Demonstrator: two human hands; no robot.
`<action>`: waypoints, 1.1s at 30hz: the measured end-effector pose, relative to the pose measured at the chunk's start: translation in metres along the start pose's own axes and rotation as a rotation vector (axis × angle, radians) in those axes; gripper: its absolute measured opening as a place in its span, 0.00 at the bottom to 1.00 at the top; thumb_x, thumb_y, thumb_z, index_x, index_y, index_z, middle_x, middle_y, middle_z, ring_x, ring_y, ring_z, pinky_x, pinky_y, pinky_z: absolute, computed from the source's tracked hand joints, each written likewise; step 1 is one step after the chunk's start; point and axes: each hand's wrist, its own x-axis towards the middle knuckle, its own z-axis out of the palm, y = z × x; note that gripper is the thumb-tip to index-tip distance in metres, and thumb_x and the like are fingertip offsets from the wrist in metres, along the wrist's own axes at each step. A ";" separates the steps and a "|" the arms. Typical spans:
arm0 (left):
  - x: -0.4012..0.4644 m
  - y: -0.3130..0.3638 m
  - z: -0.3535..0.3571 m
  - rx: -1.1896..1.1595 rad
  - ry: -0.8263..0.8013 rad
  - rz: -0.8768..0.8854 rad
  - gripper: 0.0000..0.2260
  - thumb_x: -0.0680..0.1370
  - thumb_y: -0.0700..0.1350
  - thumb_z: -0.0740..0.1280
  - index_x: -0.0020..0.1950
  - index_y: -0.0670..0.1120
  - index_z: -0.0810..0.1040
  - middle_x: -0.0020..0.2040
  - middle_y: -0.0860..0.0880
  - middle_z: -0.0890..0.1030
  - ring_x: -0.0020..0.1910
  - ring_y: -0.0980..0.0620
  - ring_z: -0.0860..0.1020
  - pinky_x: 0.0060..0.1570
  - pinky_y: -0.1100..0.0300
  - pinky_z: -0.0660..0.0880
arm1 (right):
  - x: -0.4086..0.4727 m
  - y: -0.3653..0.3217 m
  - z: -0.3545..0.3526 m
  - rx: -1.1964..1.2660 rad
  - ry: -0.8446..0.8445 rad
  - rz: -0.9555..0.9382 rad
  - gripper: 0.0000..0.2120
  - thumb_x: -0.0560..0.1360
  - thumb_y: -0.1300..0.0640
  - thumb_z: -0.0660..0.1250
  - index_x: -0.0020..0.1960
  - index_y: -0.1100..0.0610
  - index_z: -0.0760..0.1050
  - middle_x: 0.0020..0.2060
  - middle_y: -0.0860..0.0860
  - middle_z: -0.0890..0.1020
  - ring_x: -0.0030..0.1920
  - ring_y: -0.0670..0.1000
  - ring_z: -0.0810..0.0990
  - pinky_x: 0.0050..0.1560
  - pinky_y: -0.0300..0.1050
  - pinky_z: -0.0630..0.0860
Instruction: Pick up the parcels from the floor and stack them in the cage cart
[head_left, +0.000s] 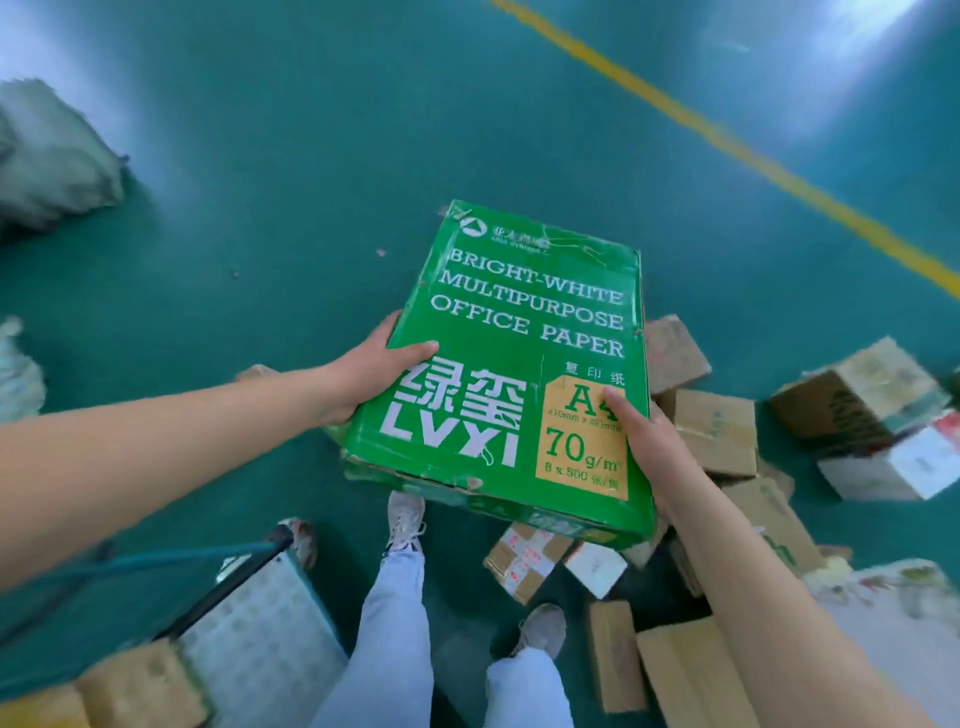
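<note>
Down by our feet, the cage cart (249, 613) sits at lower left with brown boxes (140, 686) already in it, handy for the next drop. Up comes the green paper carton (514, 364), clear of the floor and tilted away from us. Our left hand (374, 369) clamps its left edge, thumb laid on top, the other fingers hidden underneath. Our right hand (644, 431) takes the right edge the same way, thumb pressing the orange label — a two-sided hold, we judge, because it looks heavy. Beyond, loose parcels (717, 431) are scattered on the green floor (311, 156), and farther off runs a yellow line (727, 145).
</note>
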 end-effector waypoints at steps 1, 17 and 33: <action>-0.021 -0.005 -0.005 -0.039 0.044 0.011 0.37 0.80 0.58 0.70 0.82 0.64 0.51 0.62 0.48 0.83 0.49 0.43 0.87 0.50 0.44 0.83 | -0.014 -0.010 0.000 -0.038 -0.022 -0.016 0.25 0.77 0.37 0.70 0.67 0.50 0.75 0.48 0.51 0.88 0.42 0.52 0.89 0.34 0.46 0.82; -0.325 -0.152 -0.067 -0.401 0.470 0.075 0.41 0.77 0.62 0.71 0.82 0.65 0.48 0.73 0.52 0.75 0.64 0.46 0.80 0.69 0.43 0.73 | -0.206 -0.078 0.111 -0.469 -0.458 -0.261 0.23 0.76 0.36 0.69 0.63 0.48 0.75 0.47 0.54 0.89 0.45 0.60 0.88 0.51 0.62 0.84; -0.465 -0.306 -0.083 -0.572 0.668 0.018 0.34 0.79 0.56 0.71 0.82 0.61 0.57 0.67 0.58 0.75 0.53 0.56 0.82 0.48 0.59 0.79 | -0.310 -0.004 0.210 -0.687 -0.657 -0.281 0.26 0.75 0.35 0.70 0.65 0.50 0.74 0.49 0.56 0.88 0.46 0.61 0.88 0.51 0.62 0.84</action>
